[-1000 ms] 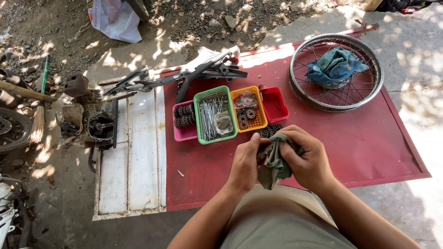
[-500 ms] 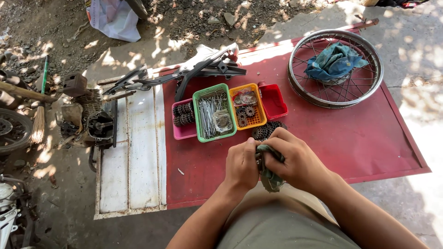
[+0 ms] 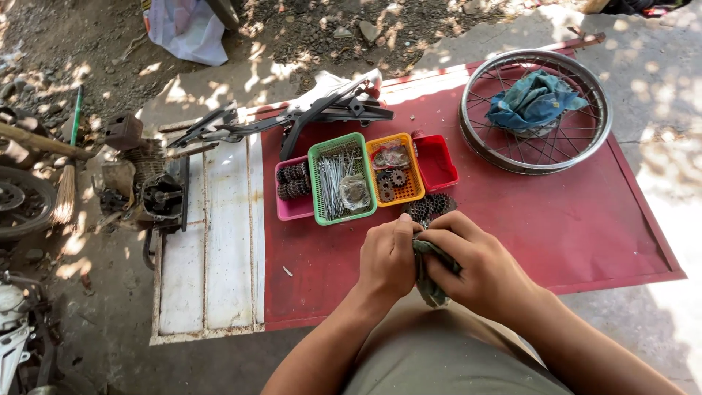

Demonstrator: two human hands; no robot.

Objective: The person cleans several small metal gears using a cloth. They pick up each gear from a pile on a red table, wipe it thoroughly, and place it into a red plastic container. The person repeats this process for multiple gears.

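My left hand point(image 3: 389, 257) and my right hand point(image 3: 479, 265) are pressed together over the near edge of a red metal sheet point(image 3: 556, 212). Both clutch a grey-green rag point(image 3: 431, 274) bunched between them; whatever is wrapped inside is hidden. Just beyond my fingers lie dark sprockets point(image 3: 430, 206) on the sheet. Behind them stand four small baskets: a pink one point(image 3: 287, 211) with gears, a green one point(image 3: 322, 212) with spokes, an orange one point(image 3: 406, 196) with sprockets, and a red one point(image 3: 437, 162).
A spoked wheel rim point(image 3: 475, 143) with a blue cloth point(image 3: 534, 102) in it lies far right. Black frame parts point(image 3: 322, 113) lie behind the baskets. A white panel point(image 3: 208, 241) adjoins the sheet; an engine point(image 3: 157, 194), a broom point(image 3: 66, 190) and a tyre point(image 3: 22, 201) sit left.
My hands have closed tighter around the rag and twisted it, and the rag now shows less between them.
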